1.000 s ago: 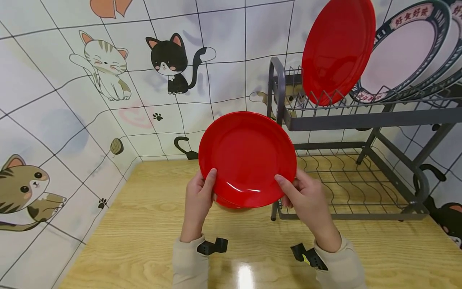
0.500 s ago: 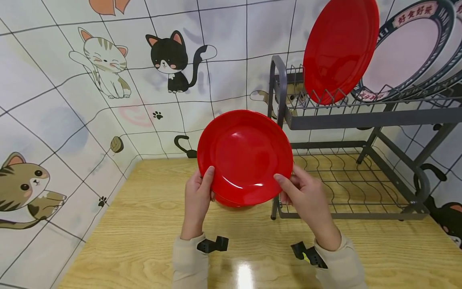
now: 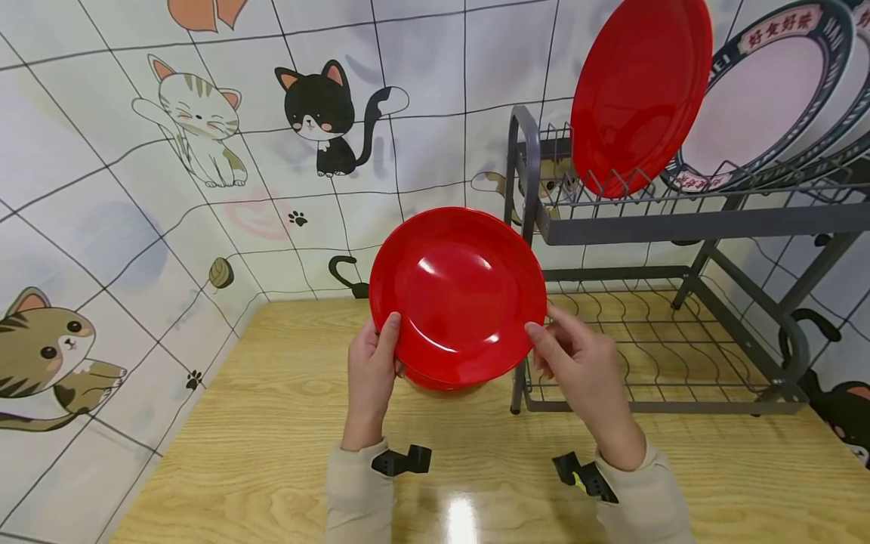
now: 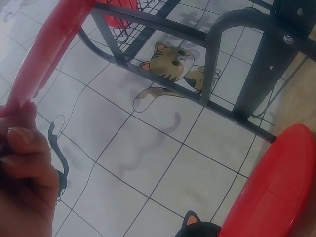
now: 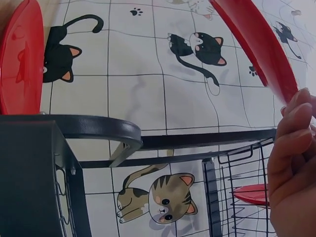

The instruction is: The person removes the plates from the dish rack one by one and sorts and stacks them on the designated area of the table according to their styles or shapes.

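A round, glossy red plate [image 3: 458, 295] is held up in front of me, its inner face toward the head camera. My left hand [image 3: 370, 389] grips its lower left rim, thumb on the front and fingers behind. At the right rim, my right hand [image 3: 590, 385] pinches the edge, with only the thumb tip overlapping the front. The right wrist view has those curled fingers [image 5: 291, 118] right at the rim. Below and behind the held plate, another red dish [image 3: 442, 384] on the wooden table [image 3: 285, 453] is mostly hidden; its side [image 4: 276, 192] shows in the left wrist view.
A two-tier dark metal dish rack [image 3: 680, 227] stands to the right. On its upper tier, a red plate [image 3: 639, 98] leans beside white plates [image 3: 754, 106] with patterned dark rims. Cat-patterned tiled walls [image 3: 435, 98] close off the back and left.
The red plate has shifted slightly left and tilted, its reflections moving. My right thumb has slid outward from the plate's face to its rim. The left hand keeps its grip.
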Available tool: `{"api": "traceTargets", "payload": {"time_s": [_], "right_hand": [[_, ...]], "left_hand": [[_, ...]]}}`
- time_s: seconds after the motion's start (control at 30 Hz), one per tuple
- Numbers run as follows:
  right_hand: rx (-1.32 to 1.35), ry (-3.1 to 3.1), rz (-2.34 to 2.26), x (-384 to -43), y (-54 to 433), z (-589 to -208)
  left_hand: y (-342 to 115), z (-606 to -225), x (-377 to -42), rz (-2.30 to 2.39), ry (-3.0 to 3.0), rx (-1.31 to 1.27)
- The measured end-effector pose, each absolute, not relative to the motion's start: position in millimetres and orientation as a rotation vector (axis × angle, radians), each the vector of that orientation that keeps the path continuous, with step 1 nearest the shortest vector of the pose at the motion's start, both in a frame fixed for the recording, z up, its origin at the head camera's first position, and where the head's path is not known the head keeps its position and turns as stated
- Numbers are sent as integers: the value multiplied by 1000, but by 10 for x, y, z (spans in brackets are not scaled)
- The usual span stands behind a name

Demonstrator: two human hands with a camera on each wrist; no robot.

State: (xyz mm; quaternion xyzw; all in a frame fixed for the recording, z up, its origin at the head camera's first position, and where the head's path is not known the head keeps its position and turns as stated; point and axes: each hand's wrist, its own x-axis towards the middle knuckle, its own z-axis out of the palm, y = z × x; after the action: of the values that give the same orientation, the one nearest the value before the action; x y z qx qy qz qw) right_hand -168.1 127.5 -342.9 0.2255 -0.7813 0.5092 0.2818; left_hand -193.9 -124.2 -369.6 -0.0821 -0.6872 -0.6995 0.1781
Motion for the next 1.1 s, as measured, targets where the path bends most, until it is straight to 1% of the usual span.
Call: {"api": "traceTargets", "payload": {"time_s": [0.3, 0.57, 0.9, 1.1], "right_hand": [[456, -2060, 1390, -1668, 1369, -3403], [471, -1880, 1436, -1660, 1435, -3347], [406, -1717, 1336, -1537, 1612, -3131], [349, -1744, 1188, -1623, 1801, -2931]], "left_hand": [[-1306, -3759, -1985, -1983, -1927, -118], [-1304, -3865, -2065, -1993, -1978, -58], [-1288, -3988, -2148, -2018, -1954, 56], [-1289, -4073, -2180, -2022, -1957, 111]]}}
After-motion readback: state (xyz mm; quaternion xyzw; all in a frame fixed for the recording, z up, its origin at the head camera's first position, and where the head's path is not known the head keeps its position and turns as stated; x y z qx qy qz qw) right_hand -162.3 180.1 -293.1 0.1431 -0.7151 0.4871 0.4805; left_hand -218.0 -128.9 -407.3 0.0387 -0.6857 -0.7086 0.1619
